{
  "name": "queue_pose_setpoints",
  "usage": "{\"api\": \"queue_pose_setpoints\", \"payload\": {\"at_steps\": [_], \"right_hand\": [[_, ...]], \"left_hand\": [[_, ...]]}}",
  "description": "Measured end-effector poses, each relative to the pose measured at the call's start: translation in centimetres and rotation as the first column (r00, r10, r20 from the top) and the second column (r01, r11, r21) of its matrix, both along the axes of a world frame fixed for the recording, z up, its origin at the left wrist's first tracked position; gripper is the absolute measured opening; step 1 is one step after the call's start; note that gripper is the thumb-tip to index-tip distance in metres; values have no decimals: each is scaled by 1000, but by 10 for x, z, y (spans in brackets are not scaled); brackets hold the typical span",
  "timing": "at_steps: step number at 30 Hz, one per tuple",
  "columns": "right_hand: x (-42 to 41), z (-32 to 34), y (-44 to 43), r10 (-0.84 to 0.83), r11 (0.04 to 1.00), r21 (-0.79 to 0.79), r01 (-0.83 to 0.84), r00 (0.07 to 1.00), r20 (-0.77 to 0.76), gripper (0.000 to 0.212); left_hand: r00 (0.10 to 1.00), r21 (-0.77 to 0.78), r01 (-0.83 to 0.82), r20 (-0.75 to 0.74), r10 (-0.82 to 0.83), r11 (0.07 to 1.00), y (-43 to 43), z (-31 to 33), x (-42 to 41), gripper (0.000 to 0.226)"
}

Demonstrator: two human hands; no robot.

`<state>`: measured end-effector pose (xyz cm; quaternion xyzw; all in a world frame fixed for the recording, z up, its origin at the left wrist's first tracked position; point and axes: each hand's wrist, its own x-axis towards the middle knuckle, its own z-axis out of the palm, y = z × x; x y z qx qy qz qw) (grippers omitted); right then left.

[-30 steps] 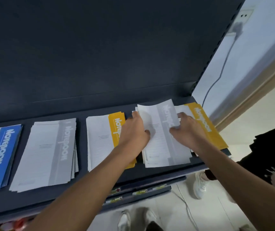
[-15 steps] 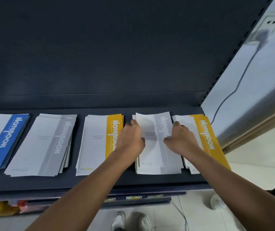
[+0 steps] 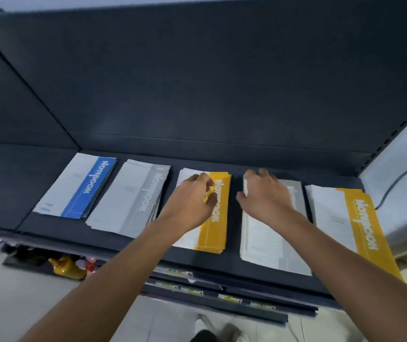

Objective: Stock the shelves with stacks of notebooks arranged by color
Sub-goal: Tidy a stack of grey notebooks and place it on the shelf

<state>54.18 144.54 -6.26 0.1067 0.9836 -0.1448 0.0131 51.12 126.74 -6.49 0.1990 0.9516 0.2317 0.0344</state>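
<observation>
Fingers of your right hand (image 3: 265,196) grip the far corner of the right grey stack (image 3: 266,243); your left hand (image 3: 191,198) hangs loosely curled over the middle yellow stack (image 3: 216,233).

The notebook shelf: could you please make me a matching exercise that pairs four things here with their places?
Things:
1. blue stack
2. left hand
3. right hand
4. outer yellow stack

Places:
A. over the grey stack between the two yellow ones
B. far left of the row
C. right end of the row
D. over the middle yellow stack

Pairs: 1-B, 2-D, 3-A, 4-C.
</observation>
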Motion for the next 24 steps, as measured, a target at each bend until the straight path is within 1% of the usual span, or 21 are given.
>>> {"api": "queue_pose_setpoints", "payload": {"at_steps": [3,6,10,12,15,20,24], "right_hand": [[-23,8,-51,138,989,-60,-139,990,-25,36],[-41,13,-105,286,957,-50,-286,958,-16,36],[-62,26,-188,415,908,-66,-414,910,8,34],[-76,31,-237,484,874,-62,-482,875,8,32],[-100,38,-324,540,840,-52,-541,841,-36,28],[-126,43,-485,646,758,-79,-647,762,-44,36],[-139,46,-586,697,708,-98,-699,714,-60,40]], "left_hand": [[994,-29,-106,-17,106,994,-61,12,-13,28],[978,-36,-206,-24,205,978,-124,19,-23,32],[941,-29,-338,-17,338,941,-212,27,-27,29],[926,-12,-376,-28,376,926,-261,29,-29,30],[908,-12,-417,-58,416,909,-343,34,-34,28],[878,-31,-472,-101,467,881,-491,36,-36,30],[839,-45,-539,-113,532,841,-591,38,-35,27]]}}
